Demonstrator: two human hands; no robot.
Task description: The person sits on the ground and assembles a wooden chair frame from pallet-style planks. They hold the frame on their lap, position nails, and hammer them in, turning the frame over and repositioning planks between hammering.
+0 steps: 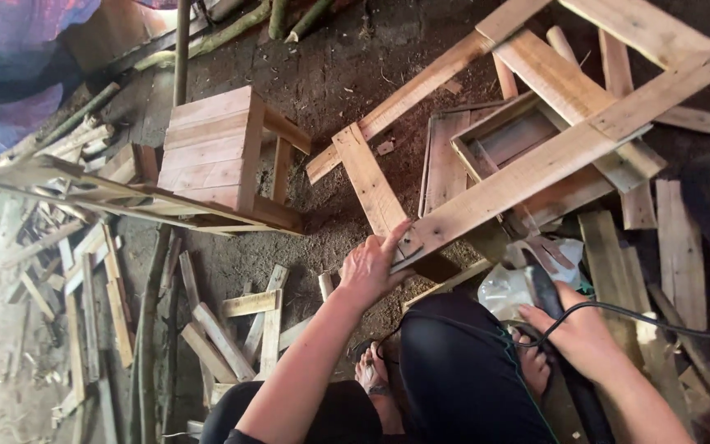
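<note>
On dirt floor: pale slatted wooden frame (536,156), left hand (369,267) pressing its corner; right hand (578,333) grips black corded tool (546,296).

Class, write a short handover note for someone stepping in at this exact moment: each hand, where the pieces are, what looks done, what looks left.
Left hand: open, fingers pressed on the near corner of the wooden frame, where two planks meet.
Right hand: closed on a dark corded power tool, held low beside the knee, off the wood; its cable trails right.
Frame: tilted up over the dirt floor, several planks already joined. A finished slatted stool lies on its side to the left.
Left: the corner under the left hand looks like the next joint. Loose offcuts lie on the ground nearby.
</note>
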